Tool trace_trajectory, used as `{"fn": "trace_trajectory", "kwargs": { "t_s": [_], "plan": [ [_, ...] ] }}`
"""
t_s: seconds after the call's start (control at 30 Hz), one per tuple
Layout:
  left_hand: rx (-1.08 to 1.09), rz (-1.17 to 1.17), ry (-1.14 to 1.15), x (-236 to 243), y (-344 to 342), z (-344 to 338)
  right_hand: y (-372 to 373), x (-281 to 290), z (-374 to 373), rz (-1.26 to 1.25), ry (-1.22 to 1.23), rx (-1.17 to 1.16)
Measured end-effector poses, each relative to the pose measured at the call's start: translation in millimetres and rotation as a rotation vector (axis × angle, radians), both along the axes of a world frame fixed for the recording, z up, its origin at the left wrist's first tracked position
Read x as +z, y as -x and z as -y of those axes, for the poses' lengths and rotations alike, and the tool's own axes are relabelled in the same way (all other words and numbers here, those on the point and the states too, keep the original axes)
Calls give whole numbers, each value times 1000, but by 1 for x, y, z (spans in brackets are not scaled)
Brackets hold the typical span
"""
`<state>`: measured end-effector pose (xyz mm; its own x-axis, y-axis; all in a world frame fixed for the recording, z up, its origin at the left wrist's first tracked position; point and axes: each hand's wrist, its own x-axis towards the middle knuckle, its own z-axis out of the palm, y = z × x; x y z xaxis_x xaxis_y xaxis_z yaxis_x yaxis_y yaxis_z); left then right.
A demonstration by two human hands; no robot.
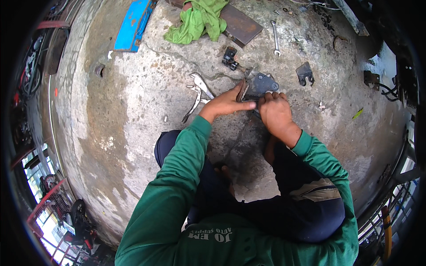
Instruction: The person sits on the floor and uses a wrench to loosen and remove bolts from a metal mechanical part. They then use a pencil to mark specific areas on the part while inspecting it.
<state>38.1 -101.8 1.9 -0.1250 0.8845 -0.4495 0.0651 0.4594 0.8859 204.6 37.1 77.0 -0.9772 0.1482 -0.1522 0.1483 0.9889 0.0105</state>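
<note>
On the concrete floor, a dark metal bracket assembly with bolts sits between my hands, joined to a black fitting behind it. My left hand grips the assembly's left side, thumb stretched along its lower edge. My right hand is curled at its lower right edge; what its fingertips hold there is partly hidden. Silver locking pliers lie just left of my left hand. A small dark bracket lies to the right, and a silver wrench farther back.
A green cloth rests beside a rusty plate, near a blue metal piece. Small black parts lie at the back right. A motorcycle and red mesh frames stand left; dark metal parts line the right.
</note>
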Motion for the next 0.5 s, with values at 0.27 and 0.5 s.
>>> {"fn": "trace_trajectory", "kwargs": {
  "t_s": [0.27, 0.5],
  "plan": [
    [2, -169, 287, 12, -17, -10, -1, -2, -3, 42, 3, -5],
    [91, -315, 209, -4, -30, -4, -1, -3, -4, 69, 10, -17]
  ]
}}
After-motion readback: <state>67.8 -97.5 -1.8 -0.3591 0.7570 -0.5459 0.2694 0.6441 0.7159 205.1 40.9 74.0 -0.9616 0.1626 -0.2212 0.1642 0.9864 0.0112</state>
